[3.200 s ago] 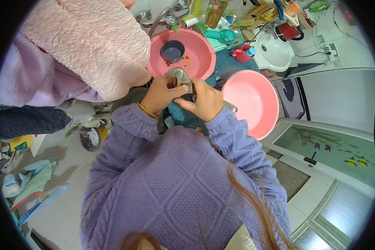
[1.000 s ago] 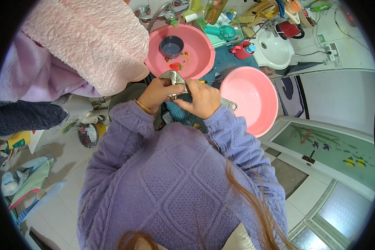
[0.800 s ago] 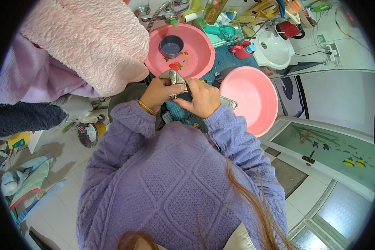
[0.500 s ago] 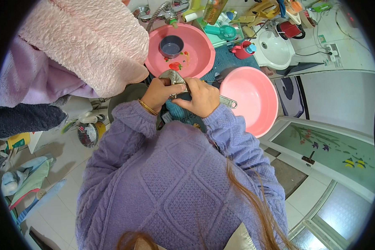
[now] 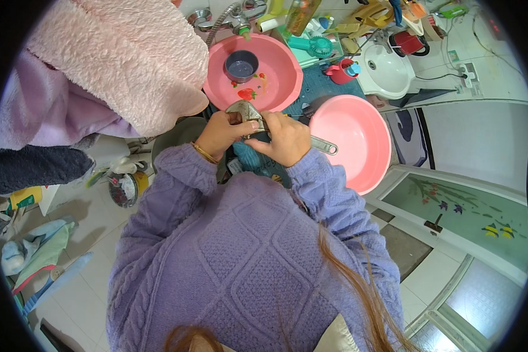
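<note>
I hold an adjustable wrench (image 5: pixel 324 145) up in front of my chest. Its worn metal head is beside my left hand (image 5: pixel 218 134), whose thumb and fingers are closed around the jaw end. Around the shank, my right hand (image 5: pixel 288 138) is wrapped with the thumb below. The handle's holed end sticks out to the right, over the edge of an empty pink basin (image 5: pixel 358 138). Just beyond my hands is a second pink basin (image 5: pixel 280 88) with a strawberry print, and a small dark grey bowl (image 5: pixel 241 66) sits in it.
Above the printed basin is a tap (image 5: pixel 240 26) with a hose. A white washbasin (image 5: pixel 387 67), a pink cup (image 5: pixel 340 71) and a teal brush (image 5: pixel 320 46) are to the right. Fluffy pink cloth (image 5: pixel 123 58) hangs on the left. A glass-panelled door (image 5: pixel 463 214) stands at right.
Both hands have shifted slightly, and the wrench's handle end sits a little farther right and lower. My left thumb has slid a bit to the left along the head.
</note>
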The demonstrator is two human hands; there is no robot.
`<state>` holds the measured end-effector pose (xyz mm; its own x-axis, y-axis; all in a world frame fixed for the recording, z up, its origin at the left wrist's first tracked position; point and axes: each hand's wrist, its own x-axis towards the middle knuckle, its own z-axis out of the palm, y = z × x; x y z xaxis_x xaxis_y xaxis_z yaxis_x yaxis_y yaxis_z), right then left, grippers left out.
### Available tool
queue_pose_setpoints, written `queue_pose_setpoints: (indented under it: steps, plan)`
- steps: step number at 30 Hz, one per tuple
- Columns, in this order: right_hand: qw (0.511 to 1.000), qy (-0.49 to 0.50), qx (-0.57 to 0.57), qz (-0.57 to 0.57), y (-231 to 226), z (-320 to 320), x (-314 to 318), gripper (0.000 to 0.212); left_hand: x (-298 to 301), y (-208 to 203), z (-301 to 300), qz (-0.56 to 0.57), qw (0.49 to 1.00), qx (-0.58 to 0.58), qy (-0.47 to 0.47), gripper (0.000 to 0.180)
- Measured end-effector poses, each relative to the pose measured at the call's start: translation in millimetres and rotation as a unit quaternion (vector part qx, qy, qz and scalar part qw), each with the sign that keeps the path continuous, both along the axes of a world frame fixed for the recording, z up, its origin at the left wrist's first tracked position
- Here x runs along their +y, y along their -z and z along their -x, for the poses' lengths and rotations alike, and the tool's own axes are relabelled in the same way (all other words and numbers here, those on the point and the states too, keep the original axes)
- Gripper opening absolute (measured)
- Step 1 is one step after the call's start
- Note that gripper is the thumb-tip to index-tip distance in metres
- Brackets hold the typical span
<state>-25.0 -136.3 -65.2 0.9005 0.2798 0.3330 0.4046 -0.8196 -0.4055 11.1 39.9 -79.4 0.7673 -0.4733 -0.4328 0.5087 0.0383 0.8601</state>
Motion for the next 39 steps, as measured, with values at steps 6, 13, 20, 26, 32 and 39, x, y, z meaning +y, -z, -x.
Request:
queue_pose_setpoints:
  steps: [6,13,20,26,32,39]
  plan:
    - [0.999,-0.002,-0.034,-0.013,-1.5,0.0,1.3,0.052,-0.6,-2.1,0.6,0.022,0.999,0.034,-0.011,0.03]
    - [0.999,-0.005,-0.031,-0.013,1.6,1.1,4.1,0.052,-3.1,-3.0,4.4,0.031,0.999,0.0,-0.022,0.029]
    - [0.999,0.003,-0.031,-0.02,-0.1,2.4,7.7,0.055,-4.9,-12.0,4.5,0.022,0.999,0.021,-0.026,0.028]
    - [0.998,0.004,-0.046,-0.037,3.5,3.1,9.9,0.055,-5.9,-12.5,3.5,0.025,0.998,-0.051,-0.035,0.028]
    - [0.994,0.054,0.0,-0.092,7.9,5.1,10.7,0.056,-4.6,-20.0,-4.4,-0.04,0.993,-0.105,0.021,0.031]
    - [0.824,0.135,0.158,-0.528,6.7,-21.6,16.6,0.037,-4.9,-21.6,4.5,0.064,0.998,-0.006,-0.003,0.058]
